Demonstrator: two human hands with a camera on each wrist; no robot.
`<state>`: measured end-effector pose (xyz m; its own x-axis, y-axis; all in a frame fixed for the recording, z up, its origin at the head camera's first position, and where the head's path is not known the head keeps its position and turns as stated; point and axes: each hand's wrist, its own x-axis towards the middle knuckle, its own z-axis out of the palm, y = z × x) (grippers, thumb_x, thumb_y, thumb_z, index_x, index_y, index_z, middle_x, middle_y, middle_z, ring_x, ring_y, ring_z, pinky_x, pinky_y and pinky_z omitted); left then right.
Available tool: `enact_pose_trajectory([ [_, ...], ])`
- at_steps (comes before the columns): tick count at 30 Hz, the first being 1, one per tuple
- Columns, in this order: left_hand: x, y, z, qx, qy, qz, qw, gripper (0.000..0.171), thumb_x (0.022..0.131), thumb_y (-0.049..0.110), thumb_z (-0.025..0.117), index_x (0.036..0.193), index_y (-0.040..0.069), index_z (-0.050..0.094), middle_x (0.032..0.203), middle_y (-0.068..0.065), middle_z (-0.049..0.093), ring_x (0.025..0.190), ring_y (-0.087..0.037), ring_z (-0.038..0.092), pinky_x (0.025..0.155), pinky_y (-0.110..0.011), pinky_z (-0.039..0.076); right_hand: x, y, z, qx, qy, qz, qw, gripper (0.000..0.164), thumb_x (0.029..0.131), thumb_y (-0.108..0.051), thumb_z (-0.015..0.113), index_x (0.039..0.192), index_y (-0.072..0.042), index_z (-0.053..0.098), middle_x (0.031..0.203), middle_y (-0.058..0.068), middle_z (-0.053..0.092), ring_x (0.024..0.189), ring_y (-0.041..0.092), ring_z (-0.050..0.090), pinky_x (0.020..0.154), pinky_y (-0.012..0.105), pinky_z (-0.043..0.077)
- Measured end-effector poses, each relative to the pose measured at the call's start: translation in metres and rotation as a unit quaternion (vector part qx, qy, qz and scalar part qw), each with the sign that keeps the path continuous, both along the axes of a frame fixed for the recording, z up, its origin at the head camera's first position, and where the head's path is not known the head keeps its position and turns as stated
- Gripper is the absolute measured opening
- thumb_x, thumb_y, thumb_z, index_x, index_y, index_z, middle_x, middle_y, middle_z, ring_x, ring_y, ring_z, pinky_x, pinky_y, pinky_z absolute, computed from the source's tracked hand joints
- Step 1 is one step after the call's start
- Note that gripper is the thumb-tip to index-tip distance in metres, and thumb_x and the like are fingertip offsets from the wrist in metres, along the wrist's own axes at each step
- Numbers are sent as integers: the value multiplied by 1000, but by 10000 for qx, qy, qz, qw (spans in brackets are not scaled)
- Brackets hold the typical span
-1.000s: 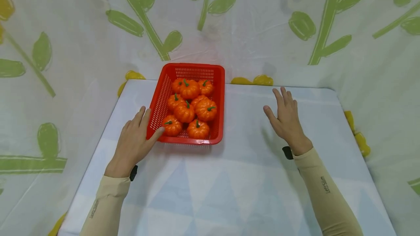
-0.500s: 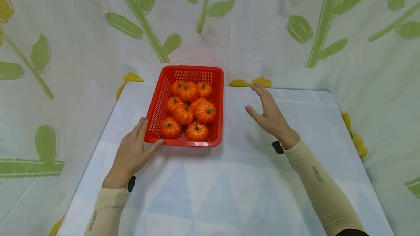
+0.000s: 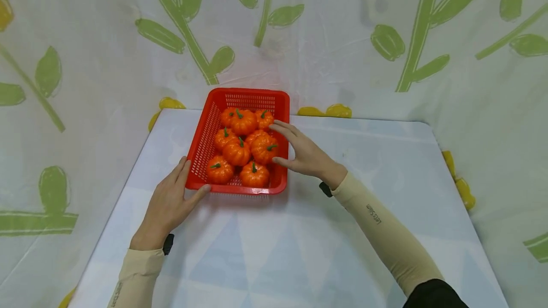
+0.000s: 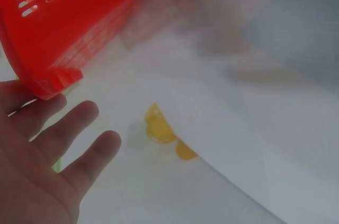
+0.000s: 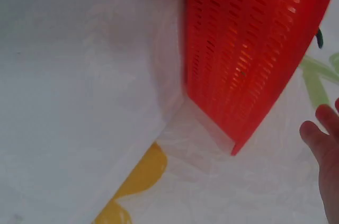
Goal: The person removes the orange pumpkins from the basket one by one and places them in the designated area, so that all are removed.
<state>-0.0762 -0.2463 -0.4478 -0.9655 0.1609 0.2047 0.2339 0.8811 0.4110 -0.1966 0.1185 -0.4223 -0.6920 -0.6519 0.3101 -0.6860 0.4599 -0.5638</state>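
Observation:
A red plastic basket [image 3: 193,183] with slotted sides holds several small orange pumpkins [image 3: 236,152] with green stems. My left hand [image 3: 167,203] lies at the basket's near left corner, its fingers extended along the outside of the rim and its thumb over the front edge. In the left wrist view, the fingertips [image 4: 55,105] are right at the red rim. Reaching in over the right rim, my right hand [image 3: 310,155] has thumb and fingers spread on either side of the rightmost pumpkin [image 3: 264,149]. The right wrist view shows the basket's slotted side wall [image 5: 238,49], with fingers above it.
The basket stands near the back edge of a table [image 3: 274,251] covered in a white and pale blue triangle print. Behind and beside it hangs a pale curtain [image 3: 325,51] with green leaves and yellow flowers.
My right hand has swung left from above the table's right side to over the basket's right part. My left hand has drawn slightly back along the near left corner. The pumpkins stay put.

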Motion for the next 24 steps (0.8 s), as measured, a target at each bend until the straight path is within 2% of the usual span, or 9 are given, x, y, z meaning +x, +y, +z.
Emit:
enact_pose_trajectory([
  [2, 1, 0, -1, 26, -30, 3, 10000, 94, 94, 55, 67, 155, -6, 31, 161, -24, 30, 140, -47, 39, 109, -62, 37, -4, -8, -2, 236, 45, 155, 9996, 84, 89, -33, 80, 157, -13, 36, 162, 9, 30, 149, 25, 29, 117, 47, 34],
  [6, 1, 0, -1, 40, -111, 22, 9999, 94, 94, 55, 66, 156, -6, 30, 162, -24, 29, 140, -48, 38, 109, -62, 36, -9, -20, -6, 681, 264, 394, 9965, 86, 85, -34, 84, 155, -12, 39, 158, 15, 36, 146, 28, 33, 119, 53, 28],
  [9, 0, 1, 0, 20, -121, 48, 9999, 95, 94, 56, 66, 155, -6, 31, 162, -24, 29, 140, -49, 38, 109, -63, 36, -11, -25, -8, 968, 383, 475, 9934, 84, 84, -33, 85, 153, -12, 42, 156, 17, 39, 145, 29, 36, 119, 58, 23],
  [12, 0, 2, 0, 11, -143, 62, 9999, 95, 94, 56, 66, 156, -6, 30, 162, -23, 28, 139, -49, 39, 109, -63, 36, -12, -27, -10, 1233, 449, 448, 9903, 80, 84, -33, 85, 151, -14, 45, 155, 15, 42, 144, 30, 39, 119, 59, 24],
  [18, 0, 2, 1, 3, -237, 73, 9997, 95, 94, 57, 65, 156, -6, 29, 162, -24, 28, 138, -50, 39, 108, -64, 36, -14, -30, -14, 1283, 599, 412, 9891, 70, 84, -28, 85, 144, -13, 53, 152, 15, 46, 140, 31, 43, 119, 52, 27],
  [24, 1, 2, 3, 37, -325, 104, 9994, 95, 95, 56, 64, 157, -5, 28, 163, -24, 26, 139, -51, 38, 108, -65, 35, -15, -36, -16, 1252, 566, 364, 9898, 64, 87, -25, 83, 143, -13, 54, 151, 15, 47, 138, 31, 44, 113, 44, 39],
])
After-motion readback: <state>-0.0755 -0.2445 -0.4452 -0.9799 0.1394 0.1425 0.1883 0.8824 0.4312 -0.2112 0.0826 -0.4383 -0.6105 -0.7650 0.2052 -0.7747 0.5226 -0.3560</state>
